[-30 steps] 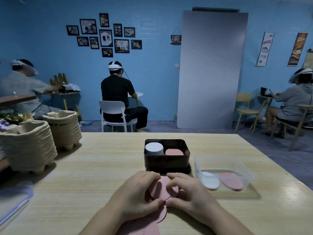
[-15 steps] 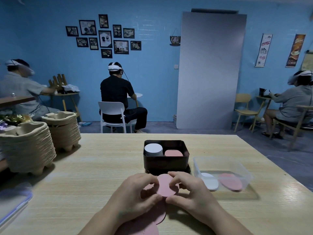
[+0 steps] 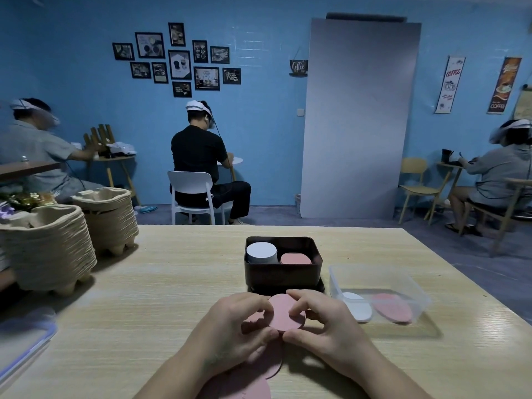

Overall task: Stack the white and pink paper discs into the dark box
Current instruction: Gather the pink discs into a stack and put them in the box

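Observation:
A pink paper disc (image 3: 284, 314) is held tilted up between my left hand (image 3: 233, 329) and my right hand (image 3: 322, 326), fingertips pinching its edges from both sides. It sits just in front of the dark box (image 3: 283, 272), which holds a tall stack of white discs (image 3: 261, 251) on the left and a lower stack of pink discs (image 3: 296, 258) on the right. More pink paper (image 3: 250, 381) lies on the table under my wrists, partly hidden.
A clear plastic tub (image 3: 403, 283) right of the box holds a white disc (image 3: 357, 306) and a pink disc (image 3: 393, 308). Stacks of pulp trays (image 3: 49, 251) stand at the left. A lidded container (image 3: 20, 347) lies at the near left edge. Three seated people are beyond the wooden table (image 3: 172, 298).
Both hands have lifted the pink disc off the pink paper and tilted it upright, nearer the dark box.

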`<state>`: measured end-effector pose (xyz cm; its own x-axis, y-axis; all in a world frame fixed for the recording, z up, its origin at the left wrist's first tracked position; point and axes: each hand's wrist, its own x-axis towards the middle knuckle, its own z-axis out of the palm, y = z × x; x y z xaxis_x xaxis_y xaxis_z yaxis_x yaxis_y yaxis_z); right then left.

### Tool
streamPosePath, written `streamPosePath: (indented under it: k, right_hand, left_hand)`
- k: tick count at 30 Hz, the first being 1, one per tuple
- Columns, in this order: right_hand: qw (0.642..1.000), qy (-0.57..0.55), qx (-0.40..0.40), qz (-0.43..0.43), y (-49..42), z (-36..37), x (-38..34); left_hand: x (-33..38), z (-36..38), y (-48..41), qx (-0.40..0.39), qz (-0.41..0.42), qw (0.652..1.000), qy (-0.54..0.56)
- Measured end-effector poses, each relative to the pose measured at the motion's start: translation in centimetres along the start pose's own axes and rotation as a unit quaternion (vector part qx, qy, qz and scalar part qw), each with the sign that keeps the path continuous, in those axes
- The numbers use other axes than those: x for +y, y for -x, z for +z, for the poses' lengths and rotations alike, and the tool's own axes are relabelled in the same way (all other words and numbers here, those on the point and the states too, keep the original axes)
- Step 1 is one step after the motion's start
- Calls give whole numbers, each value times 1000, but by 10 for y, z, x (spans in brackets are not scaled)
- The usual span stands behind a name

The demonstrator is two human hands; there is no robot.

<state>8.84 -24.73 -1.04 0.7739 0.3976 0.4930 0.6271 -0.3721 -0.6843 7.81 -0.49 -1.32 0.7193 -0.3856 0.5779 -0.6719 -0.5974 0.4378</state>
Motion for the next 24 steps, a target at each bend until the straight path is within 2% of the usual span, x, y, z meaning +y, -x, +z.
streamPosePath:
  k: [7, 18, 24]
  right_hand:
    - [999, 49, -22, -9, 0, 0, 0]
    - [999, 18, -33, 10, 1, 2, 4]
    - [999, -3, -40, 20, 0, 1, 6]
  left_hand:
    - [2, 0, 0, 15, 20, 1000, 4]
    - [3, 2, 0, 5, 15, 1000, -5]
    - [0, 4, 0, -15, 19, 998, -53]
